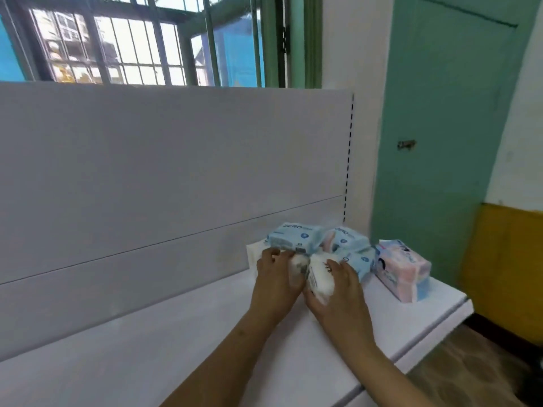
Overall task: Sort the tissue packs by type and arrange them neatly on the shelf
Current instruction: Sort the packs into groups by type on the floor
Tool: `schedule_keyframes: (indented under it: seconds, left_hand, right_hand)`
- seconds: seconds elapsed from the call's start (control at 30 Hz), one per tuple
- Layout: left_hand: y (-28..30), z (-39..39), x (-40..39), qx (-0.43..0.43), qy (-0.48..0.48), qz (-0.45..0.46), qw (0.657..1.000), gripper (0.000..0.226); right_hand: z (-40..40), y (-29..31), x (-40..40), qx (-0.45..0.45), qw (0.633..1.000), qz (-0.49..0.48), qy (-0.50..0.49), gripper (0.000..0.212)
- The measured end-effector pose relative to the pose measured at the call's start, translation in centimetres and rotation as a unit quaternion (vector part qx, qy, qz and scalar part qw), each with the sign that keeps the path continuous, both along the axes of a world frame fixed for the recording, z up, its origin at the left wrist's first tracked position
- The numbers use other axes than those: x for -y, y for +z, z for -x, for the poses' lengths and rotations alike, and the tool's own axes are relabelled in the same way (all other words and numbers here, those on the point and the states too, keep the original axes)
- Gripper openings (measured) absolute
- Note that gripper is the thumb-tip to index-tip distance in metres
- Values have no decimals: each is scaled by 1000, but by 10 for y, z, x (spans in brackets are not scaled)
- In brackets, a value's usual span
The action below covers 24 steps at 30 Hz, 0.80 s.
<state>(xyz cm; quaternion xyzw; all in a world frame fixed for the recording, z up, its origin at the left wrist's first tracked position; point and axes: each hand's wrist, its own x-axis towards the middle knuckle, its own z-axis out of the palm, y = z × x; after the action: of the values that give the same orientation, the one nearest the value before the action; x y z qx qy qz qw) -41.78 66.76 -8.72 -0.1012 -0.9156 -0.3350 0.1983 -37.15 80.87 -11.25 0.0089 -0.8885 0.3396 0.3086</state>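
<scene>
Fingers of the left hand curl round a white tissue pack, while the right hand grips another white pack just beside it. Both packs sit near the right end of the white shelf, touching a heap of blue packs behind them. A pink pack lies just right of the heap.

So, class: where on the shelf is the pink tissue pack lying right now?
In the head view the pink tissue pack lies near the right end of the white shelf, just right of the blue packs and the right hand.
</scene>
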Motion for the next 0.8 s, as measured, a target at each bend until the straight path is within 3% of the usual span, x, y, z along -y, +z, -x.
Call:
schedule_keyframes:
  seconds: [0.2,0.33,0.67,0.8]
  left_hand:
    - [-24,19,8,-70,5,-29,997,48]
    - [-21,19,9,-77,26,-72,994,44]
    - [8,1,11,-70,4,-140,988,59]
    - [24,-18,31,-70,3,-230,971,52]
  right_hand:
    - [10,1,-6,7,985,174,19,91]
    - [12,4,-15,49,957,284,16,82]
    - [16,7,-24,48,903,423,55,62]
    - [4,14,-23,63,897,433,65,57]
